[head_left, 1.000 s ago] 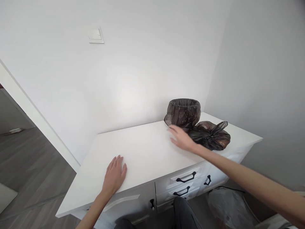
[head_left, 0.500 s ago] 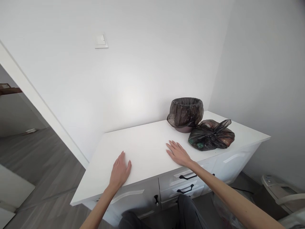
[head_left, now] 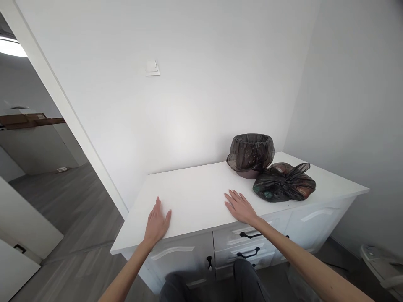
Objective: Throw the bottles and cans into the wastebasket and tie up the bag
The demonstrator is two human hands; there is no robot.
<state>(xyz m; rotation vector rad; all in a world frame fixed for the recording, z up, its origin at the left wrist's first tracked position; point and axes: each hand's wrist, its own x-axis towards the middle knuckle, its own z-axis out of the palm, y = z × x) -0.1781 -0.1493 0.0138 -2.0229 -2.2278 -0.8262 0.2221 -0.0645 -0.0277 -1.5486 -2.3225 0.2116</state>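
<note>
My left hand rests on the left part of the white cabinet top, with its thumb apart from the fingers and nothing held. Lying flat near the front edge, my right hand has its fingers spread and is also bare. Just to its right sits a knotted black garbage bag, full, with dark, green and reddish contents showing through. Behind that bag, a small trash bin lined with a black bag stands upright near the wall. The liner is folded over its rim.
Below the top, the cabinet has white doors and drawers with black handles. A light switch is on the wall. At the left is a doorway with boxes beyond. A pale appliance stands low at the right.
The view has swung left and tilted up slightly, so more of the doorway shows. My left hand has shifted a little leftward on the top. The bag and bin have not moved.
</note>
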